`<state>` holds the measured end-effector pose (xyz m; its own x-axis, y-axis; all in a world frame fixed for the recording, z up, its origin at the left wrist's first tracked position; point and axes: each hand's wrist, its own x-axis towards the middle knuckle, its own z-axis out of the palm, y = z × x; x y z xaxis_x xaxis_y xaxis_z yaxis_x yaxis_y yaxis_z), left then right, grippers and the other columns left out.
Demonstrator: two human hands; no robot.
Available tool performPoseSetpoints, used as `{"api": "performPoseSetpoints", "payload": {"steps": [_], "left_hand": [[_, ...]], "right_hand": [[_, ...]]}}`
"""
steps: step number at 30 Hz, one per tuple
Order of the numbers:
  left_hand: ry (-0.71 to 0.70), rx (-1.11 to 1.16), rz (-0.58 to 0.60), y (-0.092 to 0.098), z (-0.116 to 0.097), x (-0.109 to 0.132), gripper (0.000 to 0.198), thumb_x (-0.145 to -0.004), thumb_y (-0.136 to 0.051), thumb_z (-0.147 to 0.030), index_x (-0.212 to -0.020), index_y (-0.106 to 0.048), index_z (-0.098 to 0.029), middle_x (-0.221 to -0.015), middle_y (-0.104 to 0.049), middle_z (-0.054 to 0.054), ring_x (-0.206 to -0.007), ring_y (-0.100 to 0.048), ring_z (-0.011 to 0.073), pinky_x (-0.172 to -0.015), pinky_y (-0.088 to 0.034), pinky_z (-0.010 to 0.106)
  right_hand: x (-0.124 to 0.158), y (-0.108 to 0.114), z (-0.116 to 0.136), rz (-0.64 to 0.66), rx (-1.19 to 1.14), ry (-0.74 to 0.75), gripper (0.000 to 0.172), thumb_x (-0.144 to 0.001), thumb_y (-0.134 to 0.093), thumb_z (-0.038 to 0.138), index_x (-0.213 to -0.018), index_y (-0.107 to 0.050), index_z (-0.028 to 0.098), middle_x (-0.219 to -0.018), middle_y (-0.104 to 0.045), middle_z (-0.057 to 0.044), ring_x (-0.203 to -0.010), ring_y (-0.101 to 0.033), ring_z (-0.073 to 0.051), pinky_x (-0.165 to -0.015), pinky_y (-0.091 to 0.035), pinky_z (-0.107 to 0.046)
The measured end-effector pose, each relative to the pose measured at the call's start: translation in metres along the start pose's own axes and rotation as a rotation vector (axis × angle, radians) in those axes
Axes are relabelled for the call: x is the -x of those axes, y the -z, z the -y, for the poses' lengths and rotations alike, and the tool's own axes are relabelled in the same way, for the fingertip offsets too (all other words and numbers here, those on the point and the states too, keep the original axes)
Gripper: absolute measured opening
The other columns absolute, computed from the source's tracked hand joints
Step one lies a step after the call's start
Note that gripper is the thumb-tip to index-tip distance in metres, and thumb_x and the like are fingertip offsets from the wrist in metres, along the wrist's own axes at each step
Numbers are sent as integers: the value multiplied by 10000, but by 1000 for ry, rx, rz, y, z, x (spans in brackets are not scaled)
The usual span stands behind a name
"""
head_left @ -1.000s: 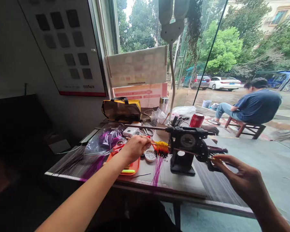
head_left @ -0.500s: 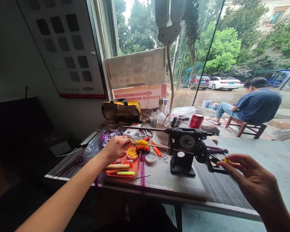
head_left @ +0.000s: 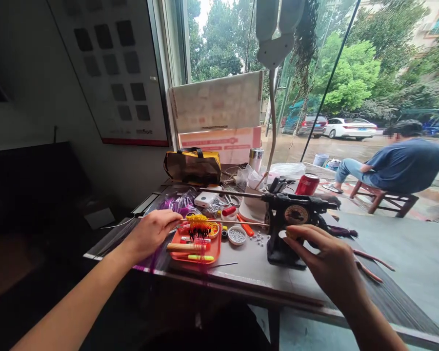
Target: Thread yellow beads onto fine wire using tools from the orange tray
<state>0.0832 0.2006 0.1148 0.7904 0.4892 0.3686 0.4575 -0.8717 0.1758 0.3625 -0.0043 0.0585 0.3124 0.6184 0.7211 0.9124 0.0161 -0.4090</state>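
Observation:
My left hand (head_left: 151, 231) is closed in a pinch on the left end of a thin rod (head_left: 234, 223) that runs right into a black hand-crank machine (head_left: 292, 219). On the rod near my fingers sits a yellow, red and black tuft (head_left: 198, 225) with purple strands hanging below it. My right hand (head_left: 324, 261) is in front of the machine, fingers curled against its body; what the fingers grip is hidden. Under the tuft lies an orange tray (head_left: 199, 246) with small tools.
A small bowl of white beads (head_left: 237, 235), a red can (head_left: 307, 184), a yellow and black bag (head_left: 193, 165), a steel cup (head_left: 256, 158) and purple fibre in plastic (head_left: 179, 202) crowd the table. A person in blue sits on a stool (head_left: 398, 168) outside.
My left hand has slid the tuft leftward along the rod, away from the machine. My right hand left the crank on the machine's right and came in front of its body.

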Motion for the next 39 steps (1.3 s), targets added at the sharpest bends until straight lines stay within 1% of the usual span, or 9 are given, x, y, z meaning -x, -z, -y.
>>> {"api": "performPoseSetpoints", "payload": {"steps": [6,12,15,18,20,22,25,29,39], "left_hand": [[72,84,-2,11,3,10,328,-862,-378,-382,-842,-640,-185,-829,-695,42,-772,-633,192,-713,-465,275],[57,61,32,12,-3,15,325,-860,-374,-367,-846,-644,-188,-853,-697,42,-788,-630,198,-733,-467,293],[42,57,22,12,-6,13,324,-863,-374,-355,-849,-648,-183,-852,-697,41,-779,-631,196,-725,-467,290],[8,41,14,13,-5,13,309,-864,-381,-342,-856,-652,-194,-848,-696,31,-781,-630,192,-724,-465,283],[-11,18,11,14,-4,14,292,-865,-389,-331,-868,-654,-206,-846,-692,23,-785,-627,187,-724,-462,278],[-25,-9,7,15,-3,15,275,-866,-398,-313,-884,-655,-216,-852,-687,20,-789,-621,182,-728,-457,278],[-45,-20,12,14,-8,15,270,-870,-404,-293,-903,-658,-207,-872,-686,27,-800,-616,180,-741,-450,281],[-59,-25,36,12,-21,12,289,-875,-390,-278,-903,-663,-188,-880,-692,42,-803,-617,189,-735,-453,293],[-116,-96,101,7,-49,-3,259,-854,-411,-195,-885,-668,-188,-822,-687,41,-743,-597,185,-696,-449,299]], "right_hand": [[-4,-11,12,-36,-53,-17,163,-803,-565,332,-817,-648,192,-807,-695,-53,-701,-650,-205,-643,-514,-314],[-3,-12,21,-13,-185,-41,126,-775,-603,304,-806,-657,193,-799,-686,-49,-700,-637,-194,-650,-515,-299],[-2,-12,17,10,-267,-121,145,-763,-621,320,-816,-669,194,-798,-694,-48,-703,-641,-197,-654,-519,-297],[-3,-11,11,97,-437,-266,205,-765,-622,352,-857,-674,177,-766,-707,-48,-666,-652,-192,-606,-525,-281],[-4,-10,9,138,-510,-293,226,-760,-624,364,-853,-674,164,-742,-708,-52,-641,-655,-193,-576,-527,-278],[-6,-9,12,152,-452,-211,185,-748,-635,335,-818,-675,168,-741,-703,-51,-638,-651,-191,-578,-526,-280],[-8,-7,26,163,-241,-2,94,-755,-619,262,-747,-673,185,-737,-699,-47,-623,-650,-182,-571,-521,-271],[-10,-12,46,149,-26,176,100,-780,-576,187,-740,-667,177,-741,-711,-61,-636,-668,-203,-566,-525,-295],[-18,-47,77,106,-47,201,80,-757,-621,127,-699,-651,174,-718,-715,-41,-623,-665,-200,-578,-522,-294]]}}
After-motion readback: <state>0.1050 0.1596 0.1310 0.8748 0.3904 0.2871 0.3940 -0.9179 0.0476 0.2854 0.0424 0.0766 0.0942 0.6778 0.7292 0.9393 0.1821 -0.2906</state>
